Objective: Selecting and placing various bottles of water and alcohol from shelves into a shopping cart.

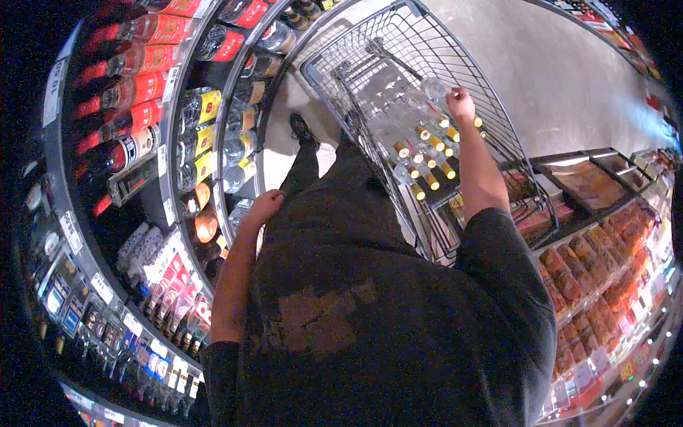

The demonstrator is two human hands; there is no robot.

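My right hand [461, 103] reaches over the shopping cart, its fingers closed round the top end of a clear bottle [434, 89]. The bottle's body points to the left, over the inside of the cart. Below that hand, several clear bottles with gold caps [429, 144] lie close together in the cart, necks toward me. My left hand [265, 206] hangs by my hip, next to the shelf, with its fingers curled in and nothing seen in them. The dark wire shopping cart [491, 85] stands just ahead of me, to the right.
On the left, curved-looking shelves carry red-labelled bottles [135, 92], yellow-labelled bottles [206, 107] and small bottles [171, 292]. Packaged goods [583, 263] are stacked at the right, near a dark rack [590, 178]. Grey floor [562, 92] lies beyond the cart.
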